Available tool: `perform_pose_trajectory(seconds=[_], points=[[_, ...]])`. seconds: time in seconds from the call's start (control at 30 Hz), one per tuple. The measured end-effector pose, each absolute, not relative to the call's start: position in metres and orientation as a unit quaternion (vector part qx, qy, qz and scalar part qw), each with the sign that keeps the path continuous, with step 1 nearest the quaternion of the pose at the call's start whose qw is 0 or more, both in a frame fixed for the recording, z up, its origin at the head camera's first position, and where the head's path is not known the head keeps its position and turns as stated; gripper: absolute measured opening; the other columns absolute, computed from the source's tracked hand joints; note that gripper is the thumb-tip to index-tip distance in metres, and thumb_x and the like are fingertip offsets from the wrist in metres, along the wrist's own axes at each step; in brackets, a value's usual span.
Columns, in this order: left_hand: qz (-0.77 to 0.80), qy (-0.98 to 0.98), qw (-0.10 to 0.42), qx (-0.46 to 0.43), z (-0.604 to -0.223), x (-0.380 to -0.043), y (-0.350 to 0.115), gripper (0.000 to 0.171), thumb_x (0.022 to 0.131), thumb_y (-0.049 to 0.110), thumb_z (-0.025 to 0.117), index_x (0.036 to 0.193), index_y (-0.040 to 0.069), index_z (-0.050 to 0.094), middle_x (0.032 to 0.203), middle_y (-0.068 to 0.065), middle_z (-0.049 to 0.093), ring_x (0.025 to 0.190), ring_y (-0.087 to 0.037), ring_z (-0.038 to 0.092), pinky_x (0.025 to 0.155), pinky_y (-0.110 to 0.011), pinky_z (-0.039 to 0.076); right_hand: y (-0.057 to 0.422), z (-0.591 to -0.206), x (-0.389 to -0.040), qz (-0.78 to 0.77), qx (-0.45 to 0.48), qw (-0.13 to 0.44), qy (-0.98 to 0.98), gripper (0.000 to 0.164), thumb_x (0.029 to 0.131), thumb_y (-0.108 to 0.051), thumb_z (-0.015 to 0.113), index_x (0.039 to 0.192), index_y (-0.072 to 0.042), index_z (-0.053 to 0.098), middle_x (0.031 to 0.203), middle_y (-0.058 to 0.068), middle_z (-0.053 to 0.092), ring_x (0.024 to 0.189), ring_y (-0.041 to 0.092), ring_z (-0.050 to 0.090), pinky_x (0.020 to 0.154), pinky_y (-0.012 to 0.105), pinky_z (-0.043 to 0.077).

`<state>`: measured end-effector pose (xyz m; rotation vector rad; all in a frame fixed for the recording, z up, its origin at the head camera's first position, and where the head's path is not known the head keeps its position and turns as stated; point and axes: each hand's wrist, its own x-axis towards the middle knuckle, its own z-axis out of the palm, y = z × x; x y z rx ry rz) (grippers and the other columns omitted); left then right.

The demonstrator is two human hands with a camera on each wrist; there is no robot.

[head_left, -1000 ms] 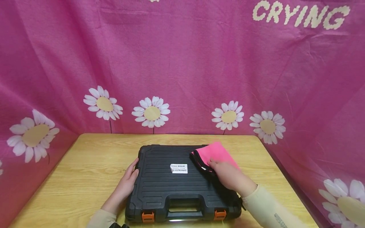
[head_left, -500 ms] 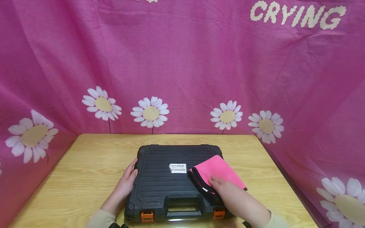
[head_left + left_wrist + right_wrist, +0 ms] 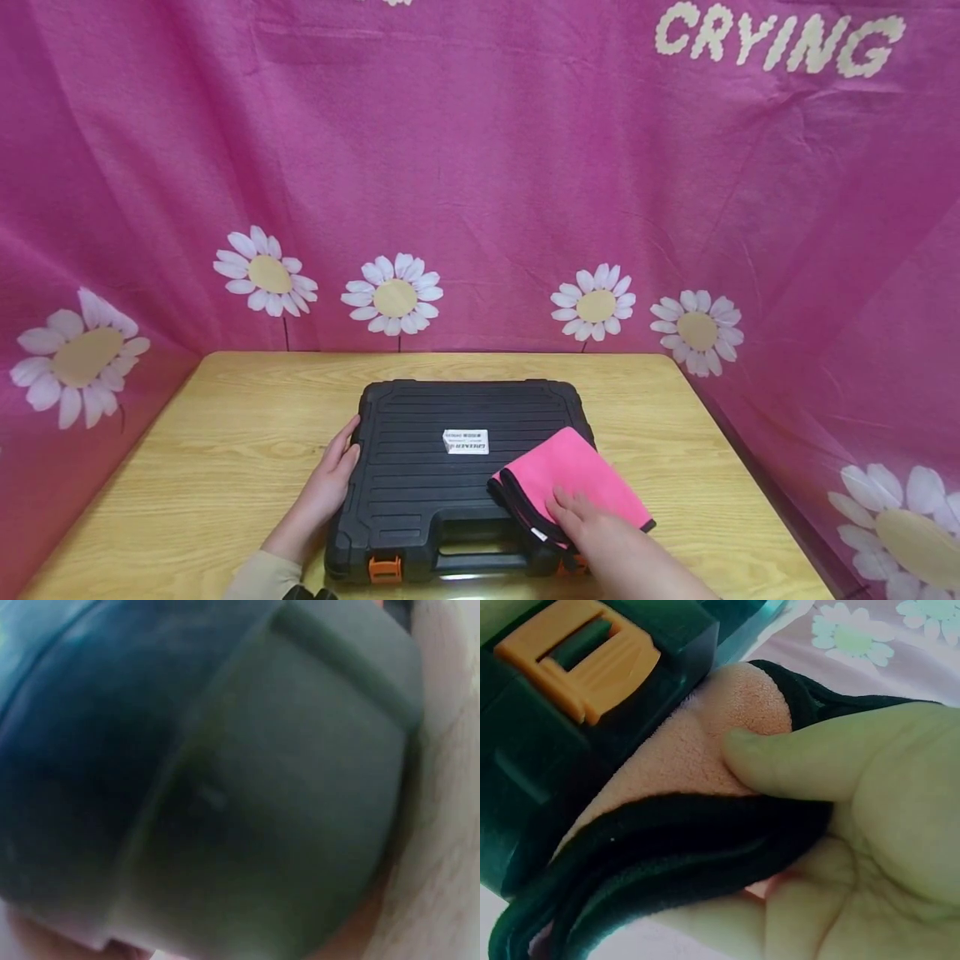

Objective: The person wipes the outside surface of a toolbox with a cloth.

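A black plastic tool case (image 3: 420, 475) lies flat on the table, its handle and orange latch (image 3: 386, 570) toward me. My left hand (image 3: 330, 479) rests along the case's left side; the left wrist view shows the dark case wall (image 3: 285, 787) close up and blurred. With the thumb on top and fingers beneath, my right hand (image 3: 600, 533) holds a folded pink cloth (image 3: 577, 475) with black edging against the case's front right corner. In the right wrist view, the cloth (image 3: 682, 750) touches the case beside an orange latch (image 3: 592, 667).
The wooden table (image 3: 225, 467) surrounds the case. A white label (image 3: 466, 442) is stuck on the lid. Behind and at the sides hangs a pink curtain (image 3: 465, 183) printed with daisies.
My right hand has drawn the pink cloth across the lid toward me, from the far right part to the front right corner. My left hand has stayed at the case's left side.
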<state>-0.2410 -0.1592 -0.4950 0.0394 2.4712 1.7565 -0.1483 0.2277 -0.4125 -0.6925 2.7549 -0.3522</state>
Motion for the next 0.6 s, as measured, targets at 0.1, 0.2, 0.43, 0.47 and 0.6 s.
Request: perform_pose_trajectory(seconds=[0.1, 0.2, 0.43, 0.47, 0.6], points=[[0.58, 0.813, 0.053, 0.014, -0.4946, -0.2411, -0.1594, 0.056, 0.114, 0.023, 0.032, 0.166, 0.012, 0.014, 0.171, -0.025, 0.006, 0.158, -0.047, 0.006, 0.124, -0.066, 0.008, 0.2166, -0.4071, -0.1403, -0.121, -0.215, 0.15, 0.958, 0.074, 0.089, -0.035, 0.08, 0.151, -0.006, 0.051, 0.153, 0.016, 0.054, 0.139, 0.041, 0.052, 0.104, 0.053, 0.052], [0.58, 0.813, 0.048, 0.019, -0.494, -0.2408, -0.16, 0.056, 0.114, 0.022, 0.032, 0.166, 0.01, 0.015, 0.17, -0.026, 0.007, 0.157, -0.047, 0.006, 0.124, -0.066, 0.009, 0.2185, -0.4057, -0.1367, -0.147, -0.214, 0.159, 0.953, 0.077, 0.088, -0.038, 0.079, 0.152, -0.007, 0.05, 0.155, 0.014, 0.052, 0.141, 0.041, 0.05, 0.105, 0.055, 0.05], [0.578, 0.815, 0.038, 0.026, -0.4935, -0.24, -0.1616, 0.055, 0.113, 0.018, 0.032, 0.165, 0.008, 0.016, 0.17, -0.028, 0.008, 0.157, -0.048, 0.007, 0.124, -0.066, 0.01, 0.2223, -0.4102, -0.1374, -0.158, -0.197, 0.181, 0.951, 0.087, 0.08, -0.043, 0.085, 0.153, -0.012, 0.049, 0.158, 0.009, 0.05, 0.144, 0.038, 0.047, 0.105, 0.057, 0.05], [0.578, 0.815, 0.037, 0.028, -0.4937, -0.24, -0.1616, 0.055, 0.113, 0.018, 0.032, 0.165, 0.007, 0.016, 0.17, -0.028, 0.009, 0.157, -0.048, 0.008, 0.124, -0.065, 0.01, 0.2225, -0.4103, -0.1377, -0.161, -0.193, 0.184, 0.95, 0.087, 0.08, -0.043, 0.085, 0.153, -0.013, 0.05, 0.158, 0.009, 0.05, 0.144, 0.038, 0.047, 0.105, 0.057, 0.051], [0.589, 0.806, 0.037, 0.043, -0.4958, -0.2411, -0.1616, 0.055, 0.113, 0.016, 0.032, 0.165, 0.005, 0.015, 0.169, -0.029, 0.008, 0.157, -0.049, 0.007, 0.125, -0.064, 0.011, 0.2249, -0.4075, -0.1369, -0.176, -0.189, 0.188, 0.948, 0.087, 0.08, -0.043, 0.086, 0.153, -0.015, 0.05, 0.157, 0.009, 0.051, 0.144, 0.038, 0.048, 0.103, 0.057, 0.052]])
